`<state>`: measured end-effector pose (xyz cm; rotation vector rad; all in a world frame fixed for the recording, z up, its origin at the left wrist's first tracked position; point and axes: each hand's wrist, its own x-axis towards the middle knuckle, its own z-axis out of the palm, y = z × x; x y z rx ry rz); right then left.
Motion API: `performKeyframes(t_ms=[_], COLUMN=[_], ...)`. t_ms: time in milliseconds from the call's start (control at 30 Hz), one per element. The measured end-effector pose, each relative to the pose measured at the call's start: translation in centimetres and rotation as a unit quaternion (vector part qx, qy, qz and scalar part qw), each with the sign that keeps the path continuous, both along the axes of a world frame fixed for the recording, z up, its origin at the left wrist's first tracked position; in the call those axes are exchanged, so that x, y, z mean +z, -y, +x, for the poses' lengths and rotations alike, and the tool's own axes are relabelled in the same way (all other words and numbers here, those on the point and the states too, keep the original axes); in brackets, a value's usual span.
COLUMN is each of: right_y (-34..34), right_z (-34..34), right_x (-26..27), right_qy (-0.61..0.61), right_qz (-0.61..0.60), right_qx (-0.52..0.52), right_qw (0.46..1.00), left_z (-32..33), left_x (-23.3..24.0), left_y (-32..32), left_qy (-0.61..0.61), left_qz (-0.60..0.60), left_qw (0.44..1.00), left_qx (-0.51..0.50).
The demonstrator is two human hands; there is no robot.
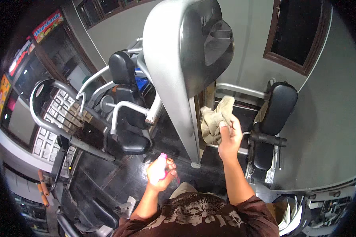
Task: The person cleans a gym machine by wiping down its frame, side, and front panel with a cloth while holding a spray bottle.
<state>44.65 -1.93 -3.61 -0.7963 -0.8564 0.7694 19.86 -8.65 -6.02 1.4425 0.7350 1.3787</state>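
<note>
A bunched beige cloth [215,121] is gripped in my right hand [231,137], which is raised in front of the tall column of a gym machine [166,44]. The cloth overlaps the column's edge in the picture; whether it touches the metal I cannot tell. Lower and to the left, my left hand [164,174] holds a spray bottle [161,166] with a pink top. Strong glare washes out the bottle's body. The machine has a silver side and a dark grey shroud [207,44] on top.
Left of the column stands a machine with a black padded seat [130,143] and silver handle arms [127,105]. A black backrest [280,106] with a roller pad [267,139] is on the right, beside the grey wall [329,124]. Dark flooring [115,177] lies below.
</note>
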Motion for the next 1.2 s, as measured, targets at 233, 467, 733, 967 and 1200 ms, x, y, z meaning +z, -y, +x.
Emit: performKeyframes(t_ms=[233, 467, 733, 967, 1200], right_y=[0.6, -3.9, -4.8, -2.8, -4.1], right_z=[-1.8, -6.9, -8.0, -5.4, -5.6], right_x=[8.2, 1.3, -11.5, -25.8, -9.6], right_qy=[0.231, 0.374, 0.389, 0.202, 0.253], right_qz=[0.227, 0.195, 0.019, -0.337, -0.132], right_qx=[-0.193, -0.239, -0.240, -0.084, -0.199], right_qw=[0.926, 0.875, 0.889, 0.916, 0.937], left_z=[-1.7, -3.4, -4.6, -4.8, -4.8], left_x=[0.5, 1.9, -0.2, -1.7, -1.8], left_y=[-2.8, -5.2, -6.9, -7.9, -9.4], left_qy=[0.003, -0.003, 0.002, 0.014, -0.019], left_qz=[0.024, -0.025, -0.092, -0.115, -0.090], left_qw=[1.000, 1.000, 0.994, 0.990, 0.994], left_qx=[0.007, -0.012, -0.054, -0.084, -0.054])
